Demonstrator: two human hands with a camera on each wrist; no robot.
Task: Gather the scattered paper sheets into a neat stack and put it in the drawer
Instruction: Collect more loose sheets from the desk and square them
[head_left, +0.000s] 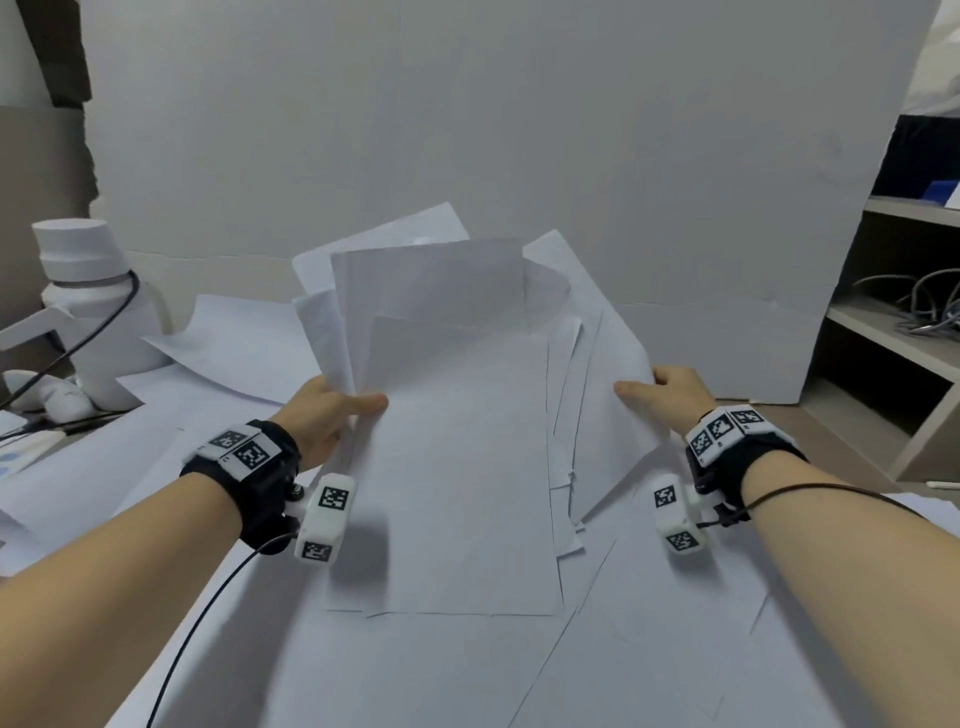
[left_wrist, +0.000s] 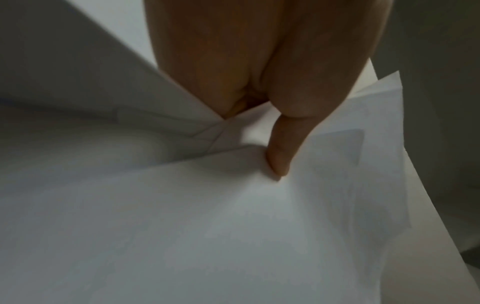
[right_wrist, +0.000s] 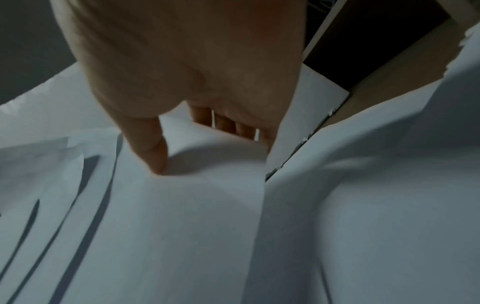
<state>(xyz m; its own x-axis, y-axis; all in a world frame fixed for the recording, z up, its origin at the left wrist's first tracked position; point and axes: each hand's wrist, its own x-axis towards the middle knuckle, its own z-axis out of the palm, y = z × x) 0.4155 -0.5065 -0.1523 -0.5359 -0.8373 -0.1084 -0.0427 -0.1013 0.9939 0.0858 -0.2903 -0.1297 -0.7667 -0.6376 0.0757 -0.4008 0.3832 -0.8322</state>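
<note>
A loose, uneven bundle of white paper sheets (head_left: 457, 415) is held up tilted above the table, its edges fanned out at the top and right. My left hand (head_left: 332, 410) grips the bundle's left edge, thumb on top and fingers hidden behind. My right hand (head_left: 660, 389) grips the right edge the same way. In the left wrist view the thumb (left_wrist: 280, 156) presses on the top sheet (left_wrist: 182, 226). In the right wrist view the thumb (right_wrist: 153, 152) presses on a curved sheet (right_wrist: 182, 226), with fingers curled beneath. More sheets (head_left: 623, 665) lie scattered flat on the table. No drawer is in view.
A white bottle (head_left: 93, 291) with a black cable stands at the left. A large white board (head_left: 519, 130) rises behind the papers. An open shelf unit (head_left: 904, 332) with coiled cables stands at the right.
</note>
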